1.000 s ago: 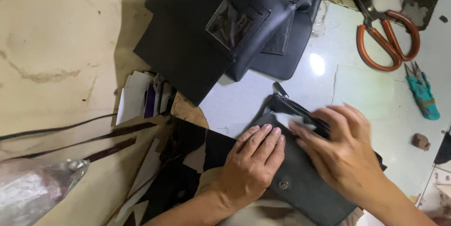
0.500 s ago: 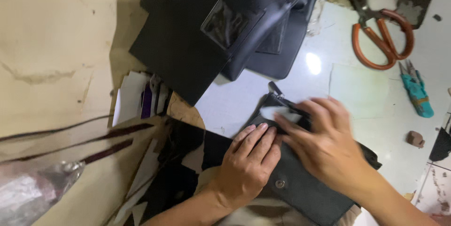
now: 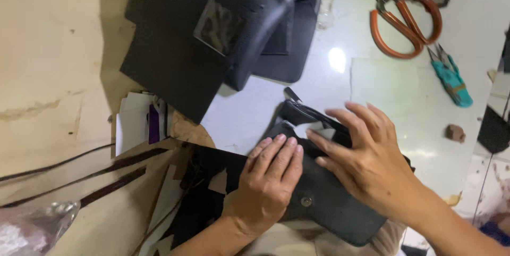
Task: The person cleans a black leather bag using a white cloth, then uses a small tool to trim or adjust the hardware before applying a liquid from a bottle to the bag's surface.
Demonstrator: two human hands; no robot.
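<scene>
A small black leather pouch (image 3: 326,205) with a metal snap button (image 3: 306,201) and a zip along its top lies on the glossy white table (image 3: 393,96). My left hand (image 3: 268,181) presses flat on its left part, fingers together. My right hand (image 3: 366,160) rests on its upper right, fingers spread, pushing a white slip (image 3: 320,131) at the zipped opening. Neither hand grips anything.
A stack of black leather panels (image 3: 212,38) with a clear window pocket lies at the top. Orange-handled scissors (image 3: 406,19) and teal thread snips (image 3: 451,78) sit top right. Paper scraps (image 3: 133,123) and dark strips (image 3: 106,181) lie left on brown paper. A brown lump (image 3: 455,132) sits right.
The view has shifted, so everything sits further left and up. My right hand has slid left along the pouch's top edge, closer to my left hand, which stays pressed on the pouch.
</scene>
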